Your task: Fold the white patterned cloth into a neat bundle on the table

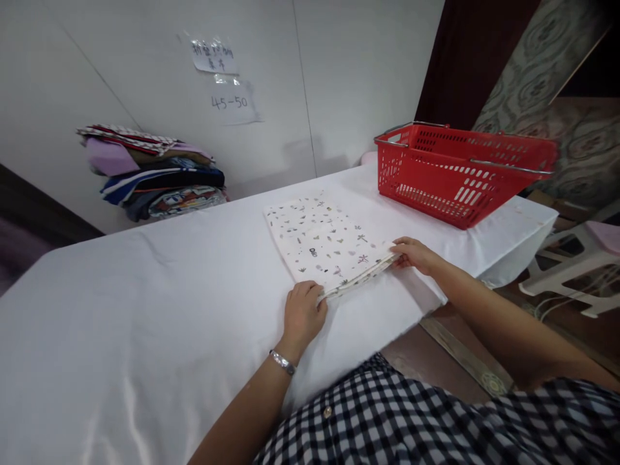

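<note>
A folded white cloth [324,242] with small dark printed motifs lies flat on the white-covered table [145,310]. My left hand [303,313] pinches its near left corner, fingers closed on the layered edge. My right hand [411,253] grips the near right corner of the same cloth. A silver bracelet [282,361] sits on my left wrist.
A red plastic shopping basket [460,171] with metal handles stands at the table's far right. A pile of folded coloured fabrics [155,174] rests against the white wall at the back left. Paper notes [225,81] are stuck on the wall. A white stool [576,268] stands right of the table.
</note>
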